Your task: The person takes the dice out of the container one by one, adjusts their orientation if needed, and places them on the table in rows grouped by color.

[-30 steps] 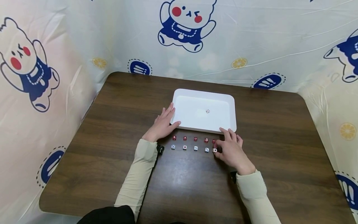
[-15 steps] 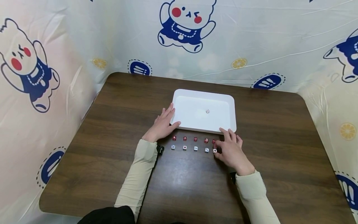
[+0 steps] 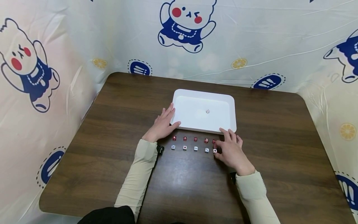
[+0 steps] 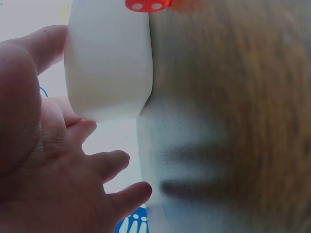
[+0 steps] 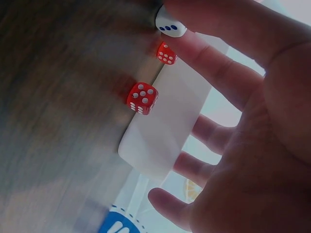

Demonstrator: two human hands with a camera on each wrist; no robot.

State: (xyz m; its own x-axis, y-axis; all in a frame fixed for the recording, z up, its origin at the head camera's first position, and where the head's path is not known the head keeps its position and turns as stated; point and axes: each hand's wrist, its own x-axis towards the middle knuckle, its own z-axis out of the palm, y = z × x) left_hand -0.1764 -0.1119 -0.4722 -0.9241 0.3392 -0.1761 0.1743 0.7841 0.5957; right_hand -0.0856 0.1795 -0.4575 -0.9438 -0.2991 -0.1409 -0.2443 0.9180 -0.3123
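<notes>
Between the thumb and index finger of my right hand (image 3: 233,152) is a white die (image 3: 215,151), pinched at the right end of a row of white dice (image 3: 195,148). The right wrist view shows this white die (image 5: 169,25) with blue pips on one face. A row of red dice (image 3: 195,139) lies just behind the white row. My left hand (image 3: 162,125), fingers spread, rests on the left side of a shallow white tray (image 3: 202,93). In the left wrist view, the thumb and a finger of the left hand (image 4: 73,141) touch the tray's wall (image 4: 109,63).
A single white die (image 3: 208,111) lies inside the tray. Everything stands on a brown wooden table (image 3: 134,99). A printed curtain (image 3: 112,31) closes off the back and both sides. The right hand's outer fingertips reach the tray's front right corner.
</notes>
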